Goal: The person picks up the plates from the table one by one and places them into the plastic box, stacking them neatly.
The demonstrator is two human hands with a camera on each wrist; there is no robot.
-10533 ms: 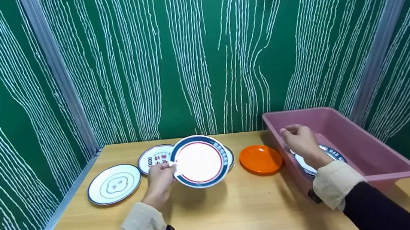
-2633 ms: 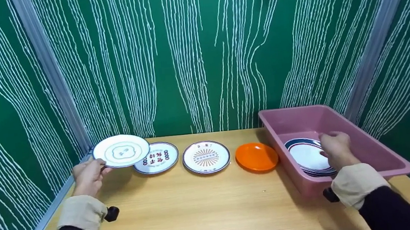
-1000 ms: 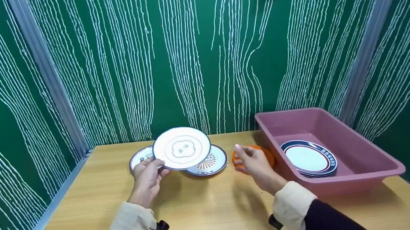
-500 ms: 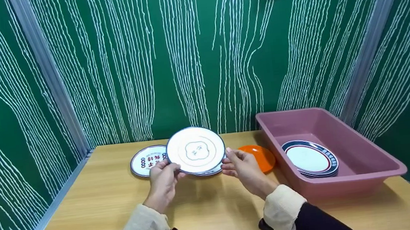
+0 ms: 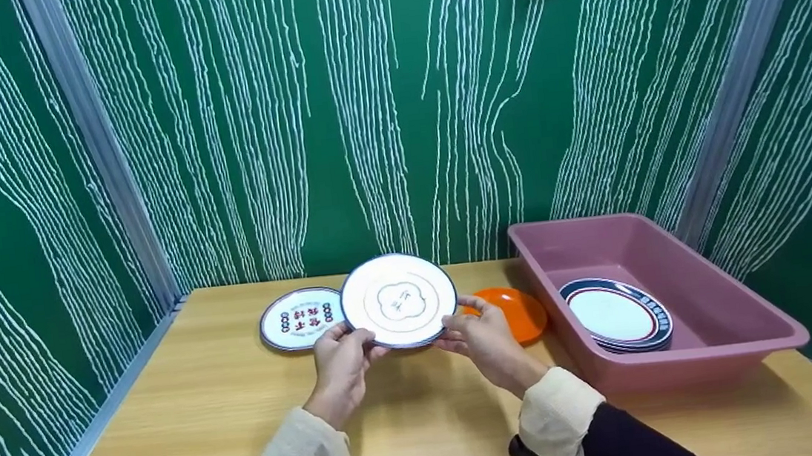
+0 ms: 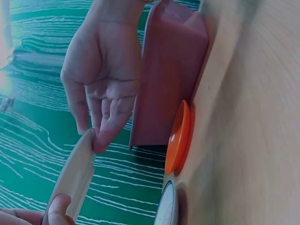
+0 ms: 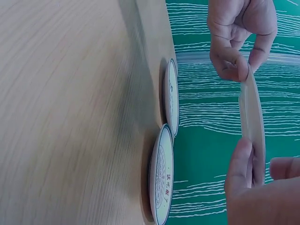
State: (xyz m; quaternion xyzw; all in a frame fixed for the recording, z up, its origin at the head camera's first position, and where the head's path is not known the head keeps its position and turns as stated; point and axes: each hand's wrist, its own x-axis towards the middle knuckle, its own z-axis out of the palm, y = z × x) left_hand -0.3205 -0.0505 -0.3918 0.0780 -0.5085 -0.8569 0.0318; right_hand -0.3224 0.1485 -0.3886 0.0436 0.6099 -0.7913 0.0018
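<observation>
A white plate (image 5: pixel 399 299) with a thin blue rim and a pale outlined motif in its centre is held above the table, tilted toward the head camera. My left hand (image 5: pixel 342 372) pinches its lower left rim, thumb on top. At the lower right rim, my right hand (image 5: pixel 490 346) pinches it too, thumb on the face and fingers beneath. Both wrist views show the plate (image 6: pixel 72 171) edge-on between the two hands, clear of the table. Behind it lies a plate with a sunburst pattern (image 7: pixel 161 180), almost wholly hidden in the head view.
A plate with red characters (image 5: pixel 299 319) lies on the wooden table (image 5: pixel 194 427) at left. An orange plate (image 5: pixel 515 314) sits right of the hands, beside a pink tub (image 5: pixel 726 301). Inside the tub is a stack of blue-banded plates (image 5: pixel 611 312). Green walls enclose the table.
The blue-banded plate went from my left hand onto the tub's stack. My left hand picked up the motif plate at left and carried it to the middle, where my right hand took its rim.
</observation>
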